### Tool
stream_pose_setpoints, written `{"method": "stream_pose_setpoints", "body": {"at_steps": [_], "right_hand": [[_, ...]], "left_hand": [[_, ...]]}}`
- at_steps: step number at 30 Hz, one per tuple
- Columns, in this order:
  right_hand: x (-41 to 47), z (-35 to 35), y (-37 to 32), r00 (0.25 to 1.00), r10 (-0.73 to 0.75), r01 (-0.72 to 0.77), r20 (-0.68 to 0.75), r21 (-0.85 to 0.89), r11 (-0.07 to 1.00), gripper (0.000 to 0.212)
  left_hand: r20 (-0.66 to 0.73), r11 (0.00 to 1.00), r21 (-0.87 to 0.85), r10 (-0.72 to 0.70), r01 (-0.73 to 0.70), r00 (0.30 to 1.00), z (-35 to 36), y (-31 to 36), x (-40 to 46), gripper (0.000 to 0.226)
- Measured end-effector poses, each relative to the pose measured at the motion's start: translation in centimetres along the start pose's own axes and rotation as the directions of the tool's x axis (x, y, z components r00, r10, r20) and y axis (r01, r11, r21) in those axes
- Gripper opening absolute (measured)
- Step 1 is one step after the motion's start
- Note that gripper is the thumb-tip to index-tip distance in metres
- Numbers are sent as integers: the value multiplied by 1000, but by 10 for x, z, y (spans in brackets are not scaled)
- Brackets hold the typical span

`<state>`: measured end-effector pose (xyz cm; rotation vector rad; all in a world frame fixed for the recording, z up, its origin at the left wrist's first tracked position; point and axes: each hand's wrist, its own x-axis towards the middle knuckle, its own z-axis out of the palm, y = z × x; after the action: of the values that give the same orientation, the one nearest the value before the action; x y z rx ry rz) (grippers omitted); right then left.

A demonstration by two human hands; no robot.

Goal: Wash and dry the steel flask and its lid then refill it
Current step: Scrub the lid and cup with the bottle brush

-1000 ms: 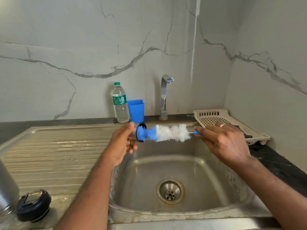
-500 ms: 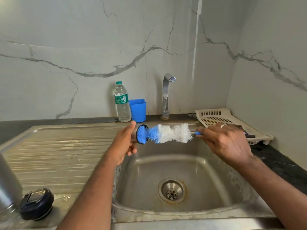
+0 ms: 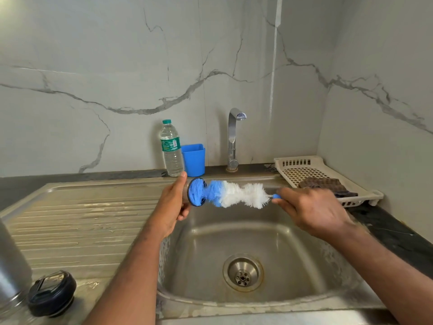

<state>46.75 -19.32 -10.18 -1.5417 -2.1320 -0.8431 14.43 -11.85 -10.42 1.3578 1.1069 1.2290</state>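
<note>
Over the sink basin (image 3: 293,245), my left hand (image 3: 172,205) grips a small round dark-rimmed cap (image 3: 190,192) with its opening facing right. My right hand (image 3: 311,212) holds the blue handle of a bottle brush (image 3: 236,194). The brush lies level, and its blue bristle tip is pressed into the cap. The steel flask (image 3: 11,266) stands at the far left edge, mostly cut off. A black flask lid (image 3: 52,293) sits next to it on the drainboard (image 3: 82,219).
The tap (image 3: 234,137) stands behind the basin with no water running. A plastic water bottle (image 3: 172,148) and a blue cup (image 3: 194,159) stand at the back wall. A cream drying tray (image 3: 302,167) holding a brown cloth (image 3: 323,184) sits on the right counter.
Both hands stay at about the same spot over the sink. The brush's blue tip has spread wider inside the cap.
</note>
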Motion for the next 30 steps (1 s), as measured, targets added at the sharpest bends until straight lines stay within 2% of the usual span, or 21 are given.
{"method": "stream_pose_setpoints", "body": {"at_steps": [2, 3, 4, 6, 9, 12, 14, 16, 19, 21, 23, 25, 27, 30], "right_hand": [[-3, 7, -1, 971, 12, -69, 239, 231, 971, 50], [-4, 7, 0, 951, 6, -123, 310, 360, 925, 52], [-6, 7, 2, 940, 7, -170, 342, 448, 878, 51], [-9, 8, 1, 947, 34, -202, 319, 510, 836, 46], [-6, 7, -3, 952, 156, -273, 262, 505, 819, 21], [1, 1, -2, 966, 219, -258, 139, 406, 877, 23], [3, 2, -2, 978, 208, -209, 29, 250, 945, 29], [2, 4, -1, 983, 179, -171, -49, 140, 975, 33], [-2, 6, 1, 994, 108, -109, 24, 48, 993, 49], [-5, 6, 4, 985, 77, -92, 152, 98, 991, 52], [-6, 7, 4, 971, 68, -120, 229, 219, 968, 45], [-5, 6, 3, 968, 108, -179, 228, 322, 930, 31], [-5, 5, 5, 982, 141, -177, 127, 345, 922, 31], [-2, 6, 13, 983, 68, -52, -173, 93, 994, 39]], "left_hand": [[-10, 999, -32, 28, -29, 1000, 0, 1, 1, 47], [13, 996, -68, 65, -64, 998, 0, 1, 1, 36], [43, 988, -118, 104, -99, 994, 0, 1, 0, 29], [78, 968, -208, 159, -140, 984, -1, -4, 1, 42], [48, 947, -287, 167, -146, 985, -3, -7, 4, 56], [-12, 939, -323, 117, -115, 993, -5, -6, 5, 44], [-27, 961, -253, 109, -112, 994, -6, -6, 5, 35], [-2, 970, -203, 139, -136, 990, -6, -8, 6, 38], [62, 961, -214, 190, -173, 980, -7, -10, 7, 57], [100, 957, -244, 188, -159, 977, -9, -10, 7, 62], [132, 952, -278, 170, -128, 977, -10, -12, 7, 63], [147, 947, -305, 153, -103, 977, -13, -14, 7, 62], [144, 943, -320, 147, -94, 979, -14, -13, 7, 61], [137, 943, -321, 134, -84, 981, -14, -11, 6, 55]]}}
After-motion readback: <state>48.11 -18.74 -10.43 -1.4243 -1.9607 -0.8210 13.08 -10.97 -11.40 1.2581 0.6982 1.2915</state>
